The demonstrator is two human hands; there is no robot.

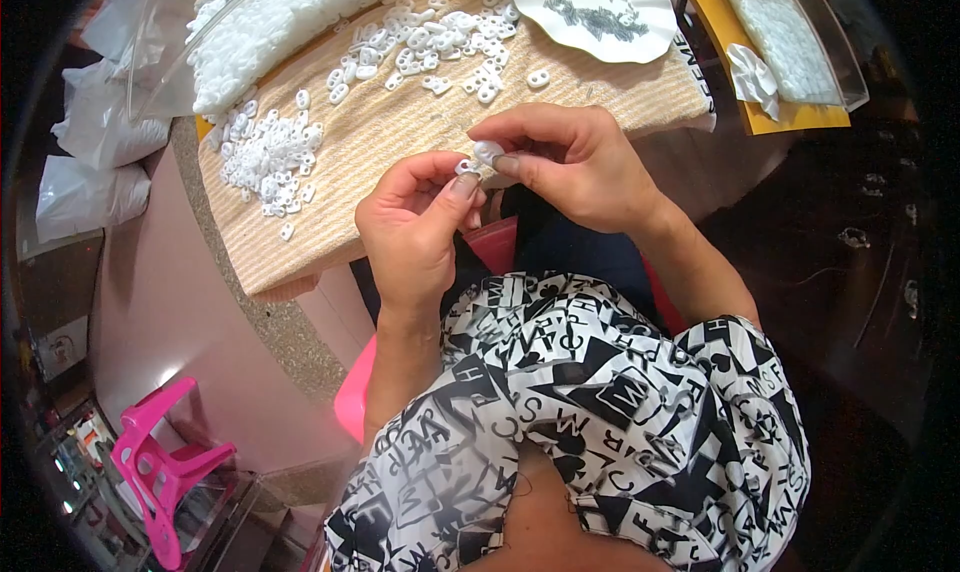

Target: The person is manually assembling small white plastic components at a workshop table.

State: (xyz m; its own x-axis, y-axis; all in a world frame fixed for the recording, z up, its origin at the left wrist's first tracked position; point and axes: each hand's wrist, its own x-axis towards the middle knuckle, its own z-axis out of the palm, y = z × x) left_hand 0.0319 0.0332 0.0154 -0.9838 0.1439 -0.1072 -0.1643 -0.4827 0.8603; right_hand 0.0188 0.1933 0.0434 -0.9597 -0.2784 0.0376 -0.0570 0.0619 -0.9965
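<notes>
My left hand (415, 222) and my right hand (590, 162) meet over the near edge of the cloth-covered table. Between thumb and fingers, the left pinches a small white plastic piece (465, 167) with a hole in it. A second white plastic piece (486, 152) is pinched in the right, touching or very near the first. How the two fit together is partly hidden by my fingertips. Beyond my hands lies a loose spread of white two-holed plastic pieces (440, 37). A pile of smaller white plastic pieces (270, 162) sits on the left.
A white wavy-rimmed plate (655, 47) holds small dark metal bits at the back. A clear bag of white parts (290, 32) rests back left; another bag (780, 37) lies at the right. White sacks (95, 197) and a pink stool (165, 472) stand to the left.
</notes>
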